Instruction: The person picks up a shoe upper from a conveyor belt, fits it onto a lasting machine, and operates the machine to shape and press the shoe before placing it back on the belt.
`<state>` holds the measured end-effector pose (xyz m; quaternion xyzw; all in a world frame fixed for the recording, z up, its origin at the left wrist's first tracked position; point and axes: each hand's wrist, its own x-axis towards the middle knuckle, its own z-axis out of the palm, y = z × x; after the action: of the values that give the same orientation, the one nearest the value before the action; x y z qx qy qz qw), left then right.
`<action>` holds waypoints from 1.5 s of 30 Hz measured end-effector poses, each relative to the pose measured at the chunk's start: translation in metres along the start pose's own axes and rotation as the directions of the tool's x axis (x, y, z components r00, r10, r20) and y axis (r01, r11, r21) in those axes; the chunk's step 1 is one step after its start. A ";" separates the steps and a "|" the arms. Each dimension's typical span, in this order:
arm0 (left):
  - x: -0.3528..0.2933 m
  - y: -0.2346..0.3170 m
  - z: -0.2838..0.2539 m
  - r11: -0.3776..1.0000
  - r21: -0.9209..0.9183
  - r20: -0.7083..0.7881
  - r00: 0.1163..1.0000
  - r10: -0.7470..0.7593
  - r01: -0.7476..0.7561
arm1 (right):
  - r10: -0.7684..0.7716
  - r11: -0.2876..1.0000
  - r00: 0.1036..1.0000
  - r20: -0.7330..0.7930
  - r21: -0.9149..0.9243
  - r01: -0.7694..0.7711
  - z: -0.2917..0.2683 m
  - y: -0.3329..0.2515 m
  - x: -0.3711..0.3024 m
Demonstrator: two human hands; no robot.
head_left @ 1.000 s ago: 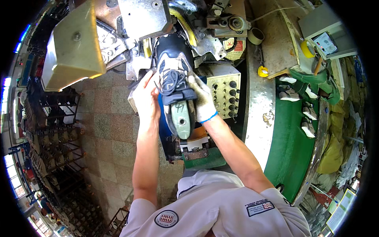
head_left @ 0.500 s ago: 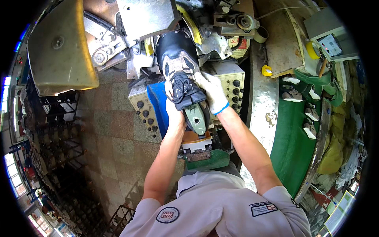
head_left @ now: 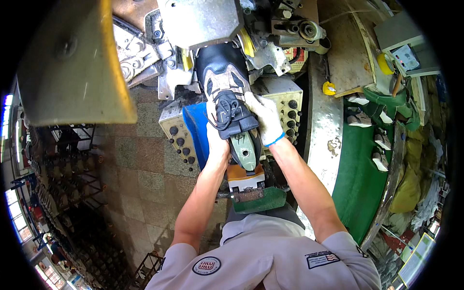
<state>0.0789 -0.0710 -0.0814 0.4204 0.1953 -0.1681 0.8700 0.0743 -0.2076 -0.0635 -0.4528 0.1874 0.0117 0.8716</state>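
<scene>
Left hand (head_left: 217, 137) and gloved right hand (head_left: 265, 115) grip shoe (head_left: 225, 79) by its sides, toe at machine plate (head_left: 200, 21). Looks like positioning; next move calls for steady alignment.

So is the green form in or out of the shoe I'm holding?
In: the green form sits in the opening of the shoe, its holed end showing beyond the laces; its front is hidden.
</scene>
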 end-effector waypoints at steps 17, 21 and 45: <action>0.014 0.032 -0.023 0.724 0.600 0.251 0.940 0.231 -0.339 | -0.179 0.983 0.981 -0.074 -0.043 0.177 0.021 0.018 -0.004; 0.011 0.026 -0.003 0.945 0.249 0.106 0.976 0.191 -0.212 | -0.221 0.975 0.971 -0.088 -0.017 0.220 0.021 0.023 0.006; -0.064 -0.062 -0.221 0.284 0.947 0.144 0.988 0.051 -0.153 | -0.115 0.978 0.986 -0.123 -0.186 0.091 -0.096 -0.014 -0.171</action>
<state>-0.0481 0.0768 -0.2176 0.8591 -0.0078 -0.2134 0.4651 -0.1125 -0.2671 -0.0445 -0.5383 0.2195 -0.0466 0.8123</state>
